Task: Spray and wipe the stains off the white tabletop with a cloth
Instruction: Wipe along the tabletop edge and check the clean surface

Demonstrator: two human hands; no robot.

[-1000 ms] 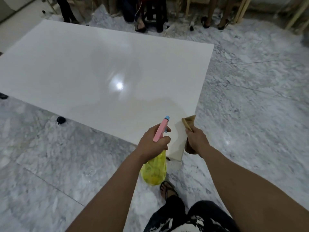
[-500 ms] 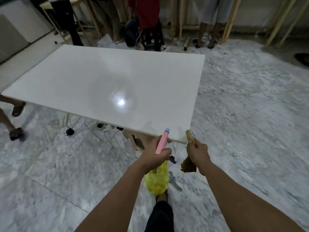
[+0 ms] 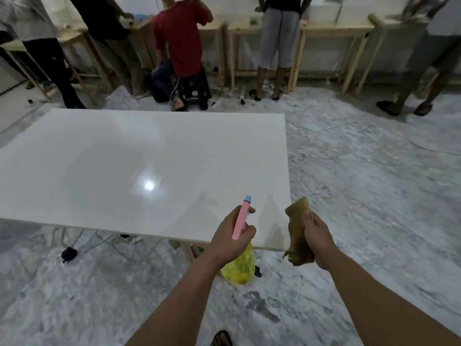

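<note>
The white tabletop (image 3: 124, 166) fills the middle and left of the head view, glossy, with a lamp reflection on it. My left hand (image 3: 230, 237) grips a spray bottle (image 3: 239, 267) with a yellow body and a pink, blue-tipped head that points over the table's near right corner. My right hand (image 3: 318, 239) holds a crumpled brown cloth (image 3: 298, 228) just off that corner, at the table's right edge. Faint dull smears show on the surface near the corner.
Marble floor (image 3: 374, 196) surrounds the table. Several people stand at wooden benches (image 3: 331, 28) along the far wall, one in a red shirt (image 3: 179, 36). Cables and a black plug (image 3: 68, 253) lie under the near table edge. My sandalled foot (image 3: 222, 338) is at the bottom.
The view has lifted and pulled back, so the far wall and people show. Both hands stay at the near right corner; the cloth has risen from below the edge to table height.
</note>
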